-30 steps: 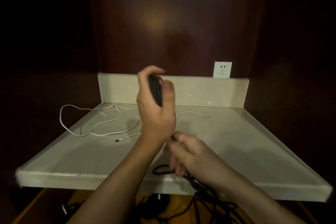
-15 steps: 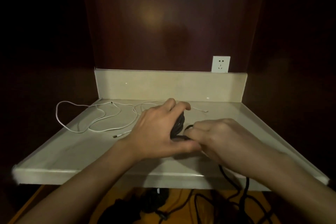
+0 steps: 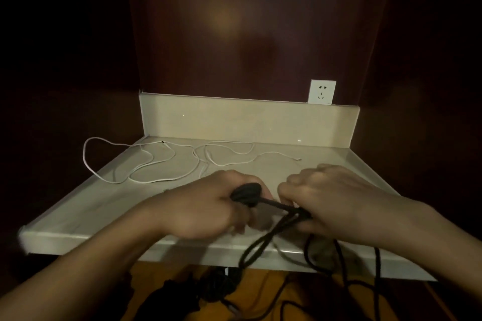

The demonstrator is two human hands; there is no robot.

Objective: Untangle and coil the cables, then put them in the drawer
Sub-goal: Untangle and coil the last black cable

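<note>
surface: beige countertop (image 3: 326, 164) | on it: loose white cable (image 3: 156, 164), sprawled across back left

A loose white cable (image 3: 167, 164) sprawls across the shelf (image 3: 339, 164)'s back left; its right side lies open.

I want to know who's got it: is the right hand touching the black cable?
Touching. The head view shows the right hand with its fingers curled round the black cable.

Black cable (image 3: 271, 202): part-wound bundle gripped in my left hand (image 3: 206, 206), a taut strand running to my right hand (image 3: 331, 198), loose loops hanging off the table's (image 3: 78, 214) front edge. White cable (image 3: 161, 161): uncoiled, sprawled in loose loops across the table's rear left.
</note>
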